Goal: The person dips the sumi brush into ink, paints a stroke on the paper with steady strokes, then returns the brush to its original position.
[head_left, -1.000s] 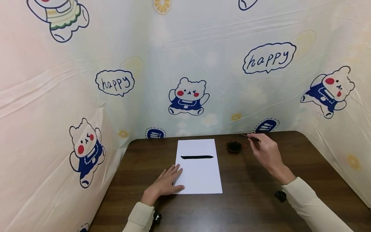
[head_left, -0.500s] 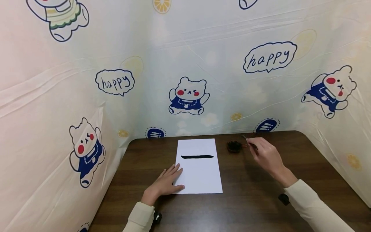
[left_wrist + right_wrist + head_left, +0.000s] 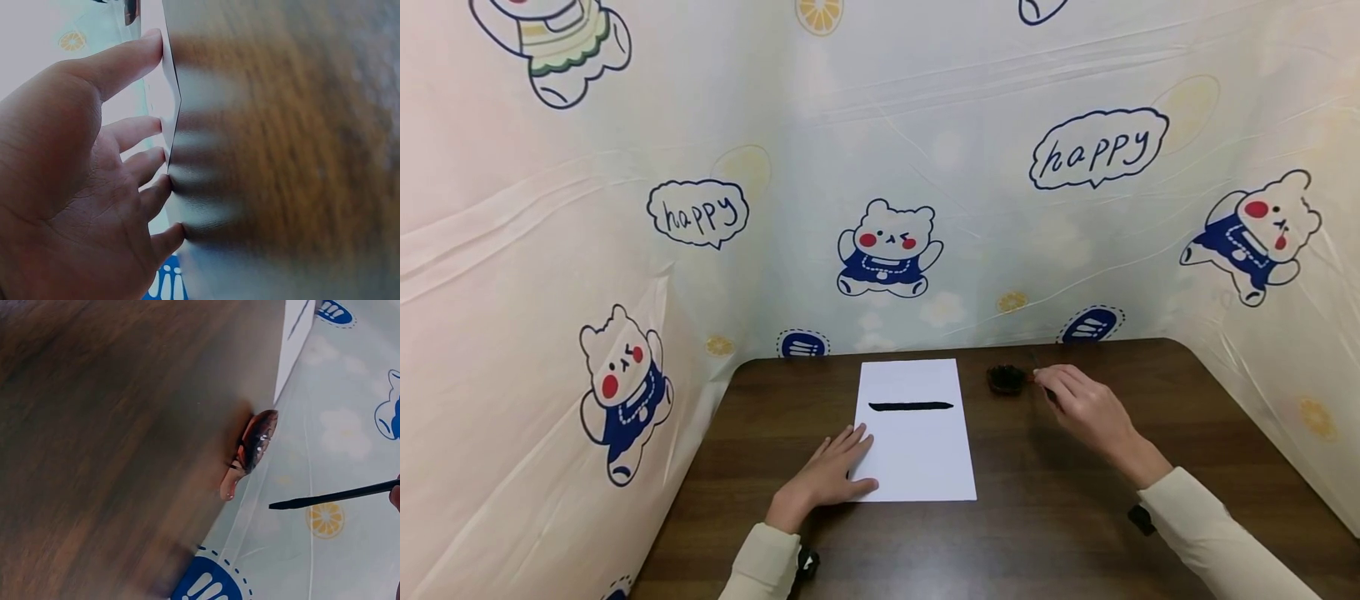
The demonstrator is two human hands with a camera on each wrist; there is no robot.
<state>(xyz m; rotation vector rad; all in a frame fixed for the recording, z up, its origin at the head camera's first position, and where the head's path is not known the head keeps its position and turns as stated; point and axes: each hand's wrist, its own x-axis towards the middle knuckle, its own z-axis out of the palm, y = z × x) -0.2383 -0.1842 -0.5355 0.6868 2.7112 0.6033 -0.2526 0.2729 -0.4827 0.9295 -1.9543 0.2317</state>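
Observation:
My left hand point(image 3: 831, 471) lies spread on the left edge of a white sheet of paper point(image 3: 917, 454) that bears one thick black horizontal stroke point(image 3: 910, 407). In the left wrist view, the fingertips point(image 3: 154, 44) touch the paper and tabletop. My right hand point(image 3: 1093, 412) is just right of a small dark dish point(image 3: 1006, 380) with black inside and a reddish handle. It pinches a thin black brush point(image 3: 331, 497), whose slightly wider end sticks out beyond the fingers in the right wrist view; in the head view the hand mostly hides it. Brush and dish are apart in the right wrist view.
A brown wooden table point(image 3: 1045, 533) bears the paper and dish. Pale cloth point(image 3: 955, 167) printed with bears and "happy" bubbles hangs close behind the table's back edge and along both sides.
My right hand has come down slightly toward me, near the dish's handle, and the brush has turned so that less of it shows. My left hand and the paper stay put.

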